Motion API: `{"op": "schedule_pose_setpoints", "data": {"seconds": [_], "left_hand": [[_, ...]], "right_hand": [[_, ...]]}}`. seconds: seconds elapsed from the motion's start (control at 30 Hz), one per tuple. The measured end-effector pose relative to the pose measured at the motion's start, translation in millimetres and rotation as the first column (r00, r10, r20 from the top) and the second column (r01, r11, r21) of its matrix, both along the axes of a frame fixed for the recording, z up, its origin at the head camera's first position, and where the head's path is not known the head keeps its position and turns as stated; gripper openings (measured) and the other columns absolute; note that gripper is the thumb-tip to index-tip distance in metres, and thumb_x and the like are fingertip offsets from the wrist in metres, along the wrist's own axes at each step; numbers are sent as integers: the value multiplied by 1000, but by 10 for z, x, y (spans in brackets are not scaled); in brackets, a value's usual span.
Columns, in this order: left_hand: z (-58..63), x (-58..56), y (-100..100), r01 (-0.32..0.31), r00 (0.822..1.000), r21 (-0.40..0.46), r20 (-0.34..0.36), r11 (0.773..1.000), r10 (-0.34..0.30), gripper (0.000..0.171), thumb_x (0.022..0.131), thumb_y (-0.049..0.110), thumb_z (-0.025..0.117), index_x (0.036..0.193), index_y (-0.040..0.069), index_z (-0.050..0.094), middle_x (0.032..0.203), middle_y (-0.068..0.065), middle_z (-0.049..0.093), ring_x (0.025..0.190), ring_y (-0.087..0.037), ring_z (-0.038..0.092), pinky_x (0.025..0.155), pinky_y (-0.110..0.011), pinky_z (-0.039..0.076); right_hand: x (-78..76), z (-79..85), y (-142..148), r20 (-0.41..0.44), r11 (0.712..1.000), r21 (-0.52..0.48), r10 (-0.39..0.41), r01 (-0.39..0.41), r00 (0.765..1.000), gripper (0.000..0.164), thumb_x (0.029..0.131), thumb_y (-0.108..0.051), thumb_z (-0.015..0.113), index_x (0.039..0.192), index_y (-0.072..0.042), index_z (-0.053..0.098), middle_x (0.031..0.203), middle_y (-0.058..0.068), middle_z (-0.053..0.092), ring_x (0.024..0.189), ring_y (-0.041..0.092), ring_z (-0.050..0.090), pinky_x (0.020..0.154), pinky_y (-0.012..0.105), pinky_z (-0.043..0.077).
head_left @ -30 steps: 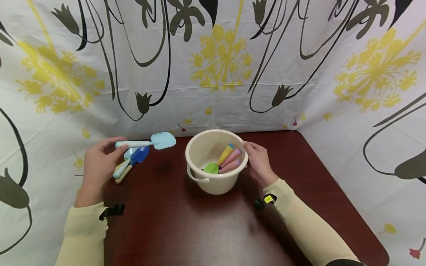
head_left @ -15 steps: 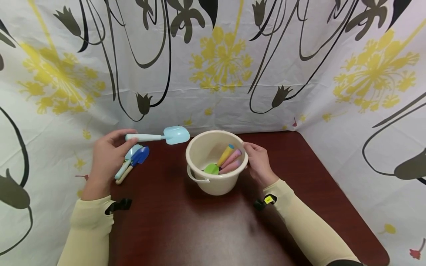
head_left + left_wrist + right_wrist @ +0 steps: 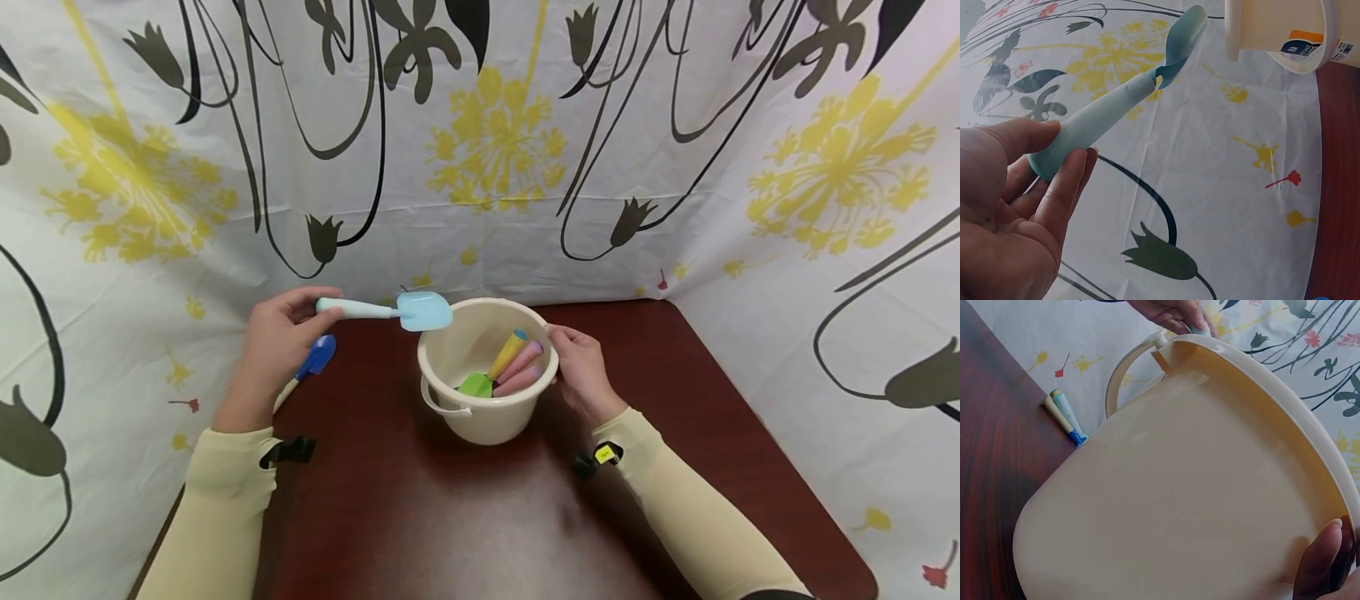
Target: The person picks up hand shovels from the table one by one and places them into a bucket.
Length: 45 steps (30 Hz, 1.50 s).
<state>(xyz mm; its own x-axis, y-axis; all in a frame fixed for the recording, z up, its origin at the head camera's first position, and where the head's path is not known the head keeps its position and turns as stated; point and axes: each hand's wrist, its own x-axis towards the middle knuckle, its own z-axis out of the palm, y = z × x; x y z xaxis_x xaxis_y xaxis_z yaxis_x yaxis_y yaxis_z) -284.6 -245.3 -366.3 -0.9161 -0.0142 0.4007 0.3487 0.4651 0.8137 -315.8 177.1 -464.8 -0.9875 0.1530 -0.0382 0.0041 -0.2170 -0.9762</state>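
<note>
In the head view my left hand [image 3: 276,354] pinches a light-blue toy shovel [image 3: 424,312] by its pale handle. Its blade reaches over the left rim of a cream bucket [image 3: 489,421]. My right hand [image 3: 582,367] grips the bucket's right rim; the right wrist view has fingers [image 3: 1321,559] against the outer wall [image 3: 1160,481]. Inside the bucket lie a yellow handle [image 3: 507,353], two pink handles [image 3: 520,360] and a green shovel blade [image 3: 476,385]. Thumb and fingers hold the shovel's handle [image 3: 1100,119] near its end in the left wrist view.
A blue shovel [image 3: 320,355] lies on the dark red table [image 3: 450,517], partly hidden by my left hand. Beside it, a pale-blue handle [image 3: 1067,409] shows in the right wrist view. Patterned white cloth [image 3: 495,250] borders the table. The bucket's bail [image 3: 442,408] hangs at its left.
My left hand has carried the light-blue shovel rightward until its blade is over the bucket's rim. My right hand stays on the bucket, which has hardly moved.
</note>
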Motion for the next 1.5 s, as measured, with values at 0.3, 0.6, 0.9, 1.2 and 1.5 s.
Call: {"op": "schedule_pose_setpoints", "data": {"seconds": [0.3, 0.6, 0.9, 1.2, 1.5], "left_hand": [[7, -172, 235, 69, 998, -66, 0, 995, -69, 29, 103, 20, 83, 127, 4, 81, 121, -15, 79, 89, -10, 71, 69, -20, 51], [-68, -311, 474, 136, 991, -129, 16, 982, -135, 25, 104, 18, 81, 127, 8, 81, 126, -11, 79, 110, -29, 77, 85, -27, 59], [-116, -442, 713, 195, 981, -203, 27, 960, -194, 21, 103, 13, 81, 124, 10, 81, 127, -9, 77, 112, -31, 78, 95, -47, 64], [-173, -520, 882, 236, 972, -260, 50, 936, -231, 21, 104, 12, 80, 124, 8, 81, 132, -14, 75, 112, -35, 78, 94, -47, 64], [-217, -591, 1027, 269, 963, -297, 71, 916, -260, 21, 103, 8, 80, 123, 5, 81, 120, -12, 75, 110, -30, 78, 91, -44, 65]], "right_hand": [[-15, -29, 8, -5, 1000, -12, 7, -7, 1000, 38, 111, -25, 68, 133, 6, 73, 86, 9, 76, 51, 9, 60, 45, 22, 44], [-21, -36, 5, -6, 1000, -9, 12, -12, 1000, 41, 110, -28, 70, 132, 8, 73, 88, 11, 77, 51, 8, 60, 44, 22, 45], [-16, -23, 1, -7, 1000, -11, 9, -9, 1000, 41, 111, -28, 69, 133, 6, 73, 90, 10, 77, 53, 9, 62, 45, 22, 46], [-32, -47, 5, -7, 1000, -15, -6, 6, 1000, 38, 110, -26, 71, 129, 6, 75, 86, 9, 77, 51, 10, 60, 44, 23, 45], [-32, -38, 9, -3, 1000, -9, -8, 8, 1000, 38, 110, -27, 71, 129, 6, 74, 87, 9, 76, 51, 10, 59, 44, 23, 45]]}}
